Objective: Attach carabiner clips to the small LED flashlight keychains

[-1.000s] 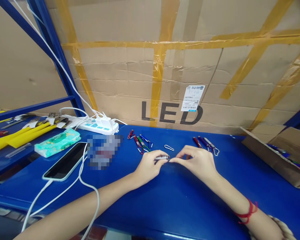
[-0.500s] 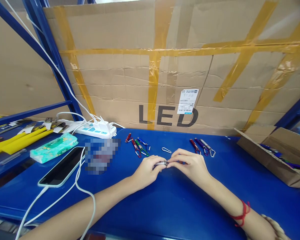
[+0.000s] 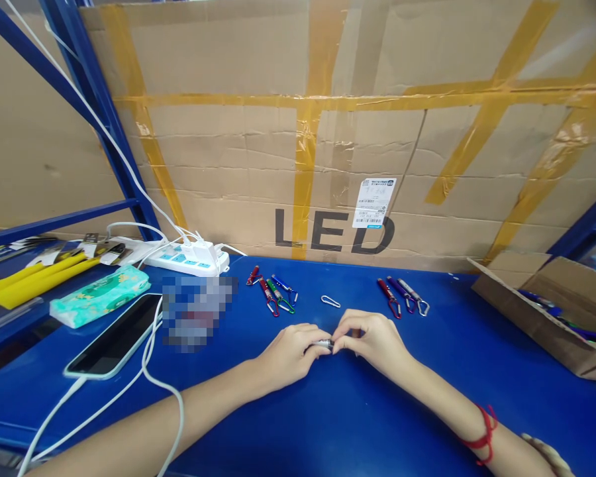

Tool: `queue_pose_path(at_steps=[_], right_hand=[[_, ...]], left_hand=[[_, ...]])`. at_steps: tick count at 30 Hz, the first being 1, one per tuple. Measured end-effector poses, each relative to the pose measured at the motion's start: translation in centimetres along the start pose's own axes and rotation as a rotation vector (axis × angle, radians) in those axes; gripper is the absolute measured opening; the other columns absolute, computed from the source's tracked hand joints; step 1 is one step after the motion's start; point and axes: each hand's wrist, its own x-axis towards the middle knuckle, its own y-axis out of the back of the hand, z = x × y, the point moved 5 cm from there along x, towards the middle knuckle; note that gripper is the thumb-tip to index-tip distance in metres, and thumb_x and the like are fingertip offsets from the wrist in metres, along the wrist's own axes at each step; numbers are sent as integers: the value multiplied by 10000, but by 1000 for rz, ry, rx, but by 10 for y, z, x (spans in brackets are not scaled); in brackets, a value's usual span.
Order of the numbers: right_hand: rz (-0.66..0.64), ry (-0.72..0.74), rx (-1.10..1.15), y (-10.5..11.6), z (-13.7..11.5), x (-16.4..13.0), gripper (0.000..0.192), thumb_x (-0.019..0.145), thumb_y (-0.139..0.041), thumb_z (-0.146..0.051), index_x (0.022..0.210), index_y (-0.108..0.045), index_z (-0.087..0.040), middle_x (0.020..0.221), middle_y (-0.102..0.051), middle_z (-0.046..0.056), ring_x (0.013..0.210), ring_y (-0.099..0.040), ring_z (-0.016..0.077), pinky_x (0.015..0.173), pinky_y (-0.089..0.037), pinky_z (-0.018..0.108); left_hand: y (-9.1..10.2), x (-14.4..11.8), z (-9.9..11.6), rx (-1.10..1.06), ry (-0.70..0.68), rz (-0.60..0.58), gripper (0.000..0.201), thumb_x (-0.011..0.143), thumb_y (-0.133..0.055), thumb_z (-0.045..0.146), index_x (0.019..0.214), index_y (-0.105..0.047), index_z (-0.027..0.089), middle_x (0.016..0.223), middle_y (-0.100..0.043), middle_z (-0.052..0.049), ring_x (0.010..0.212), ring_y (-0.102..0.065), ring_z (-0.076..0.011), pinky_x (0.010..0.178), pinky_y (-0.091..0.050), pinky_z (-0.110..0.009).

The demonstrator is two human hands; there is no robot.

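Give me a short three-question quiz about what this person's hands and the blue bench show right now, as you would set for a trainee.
1. True or false: both hands pinch one small silvery barrel between them.
2. Which lies alone on the blue bench just beyond the hands? A. a loose silver clip B. a spoon C. a coin
3. Fill in: the phone lies by the person's ____ forearm.

Key: 1 true; 2 A; 3 left.
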Motion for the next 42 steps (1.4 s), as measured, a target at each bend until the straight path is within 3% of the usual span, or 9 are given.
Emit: queue_pose_path(at_steps=[16,33,42], right_hand=[[1,-54,188,-2,1,0,83,697,-686,-251,643,-676,-189,726,-602,-8,435,-498,57,476,-390,200],[-67,-170,311,-11,4,0,211,672,-646,-328,620,-654,-123,652,-570,30,410,-458,61,424,-344,203],[-66,-262,317,-10,9,2,308,649,-654,-422,646,-656,-113,578,-568,34,393,-448,75,403,-318,204]], left_hand=[[3,-1,3,52,-12,64,168,885,-438,151,868,-604,170,758,-581,-1,710,-507,-125,666,-367,-208],[2,-1,3,106,4,31,183,892,-408,178,888,-589,151,788,-601,-19,726,-552,-133,676,-401,-212],[4,0,1,-22,18,78,162,889,-441,170,904,-600,145,794,-601,-21,737,-549,-126,693,-400,-194]])
